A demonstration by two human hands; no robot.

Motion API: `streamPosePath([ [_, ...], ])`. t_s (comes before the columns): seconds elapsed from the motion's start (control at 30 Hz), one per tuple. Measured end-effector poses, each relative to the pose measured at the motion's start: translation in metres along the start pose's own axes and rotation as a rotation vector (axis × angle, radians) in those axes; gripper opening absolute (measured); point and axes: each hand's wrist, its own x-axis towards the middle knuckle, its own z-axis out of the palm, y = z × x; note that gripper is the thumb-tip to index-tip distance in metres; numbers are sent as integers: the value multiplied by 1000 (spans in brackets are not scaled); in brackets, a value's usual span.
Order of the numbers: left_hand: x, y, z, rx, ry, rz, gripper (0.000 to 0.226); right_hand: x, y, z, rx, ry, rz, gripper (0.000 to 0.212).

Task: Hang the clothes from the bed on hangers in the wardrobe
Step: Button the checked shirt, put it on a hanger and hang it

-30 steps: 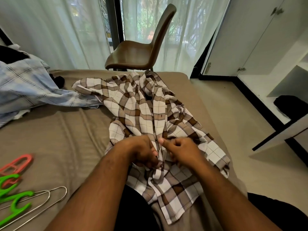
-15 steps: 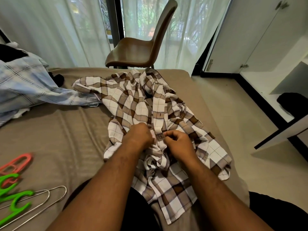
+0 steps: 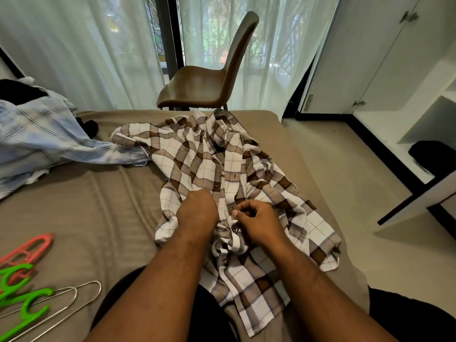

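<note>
Head view looks down on two bare forearms reaching over a brown-and-white checked cotton shirt (image 3: 222,169), which lies rumpled on a bed covered with a tan sheet (image 3: 86,218). The left hand (image 3: 197,213) is knuckles-up, its fingers curled down into the shirt's front panel and gripping a fold of cloth. Just beside it, the right hand (image 3: 259,220) pinches the edge of the button strip between thumb and bent fingers. A dark round button (image 3: 236,228) sits right below that thumb, and a second one shows nearer the person. The shirt's collar end stretches away beyond both hands, while its hem trails back under the forearms towards the person's lap.

Far to the left of the left hand and beyond it lies a pale blue checked shirt (image 3: 44,139) in a heap on the bed. Nearer the person on that same side lie a pink plastic hanger (image 3: 29,248), green plastic hangers (image 3: 27,309) and a thin wire hanger (image 3: 74,297), partly overlapping. Beyond the hands, past the bed's far edge, stands a brown moulded chair (image 3: 204,85) before sheer white curtains (image 3: 74,45). Well to the right of the right hand is a white wardrobe (image 3: 370,58), one door open.
</note>
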Motion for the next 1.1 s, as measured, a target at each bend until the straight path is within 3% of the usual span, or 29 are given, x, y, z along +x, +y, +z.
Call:
streamPosePath([
  [0.3,4,-6,-9,-140,-94,86,21,0,-14,6,79,-5,-8,7],
  [0.43,9,-14,-20,-497,-128,51,9,1,-17,9,7,43,-30,5],
  [0.6,5,-24,-39,-916,-119,63,16,4,-20,13,-29,161,-130,3],
  [0.8,4,-18,-37,-897,-113,102,13,5,-32,20,-106,236,-283,8],
  [1.1,5,-17,-36,-941,-147,101,13,5,-35,18,-137,216,-292,12],
])
